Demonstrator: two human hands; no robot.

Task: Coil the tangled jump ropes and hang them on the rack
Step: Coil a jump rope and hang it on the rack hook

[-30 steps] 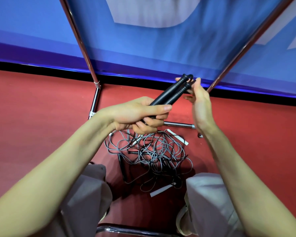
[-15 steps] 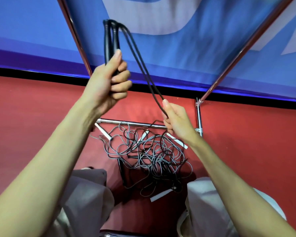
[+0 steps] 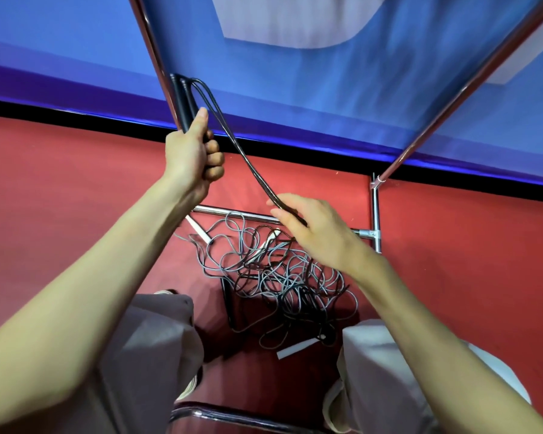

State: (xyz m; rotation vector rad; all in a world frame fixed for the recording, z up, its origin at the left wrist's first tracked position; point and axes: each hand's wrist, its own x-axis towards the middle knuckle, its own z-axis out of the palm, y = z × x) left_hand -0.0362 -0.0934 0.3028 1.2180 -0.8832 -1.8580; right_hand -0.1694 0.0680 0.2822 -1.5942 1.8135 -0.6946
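Note:
My left hand (image 3: 192, 155) grips two black jump rope handles (image 3: 182, 98) upright, close to the rack's left metal post (image 3: 152, 48). From the handle tops a doubled black rope (image 3: 232, 142) slants down to the right into my right hand (image 3: 314, 230), which pinches it between thumb and fingers. Below both hands a tangle of grey and black jump ropes (image 3: 273, 277) lies on the red floor between my knees, with white handles (image 3: 292, 351) sticking out of it.
The metal rack has a right post (image 3: 470, 76) slanting up, a low crossbar (image 3: 232, 213) and a base joint (image 3: 373, 234). A blue banner wall (image 3: 326, 89) stands behind it. A curved metal bar (image 3: 232, 416) lies at the bottom edge, between my legs.
My left hand has lifted the two handles from mid-height up and left to the rack's left post. My right hand has let go of the handle ends and slid down the rope, now pinching it.

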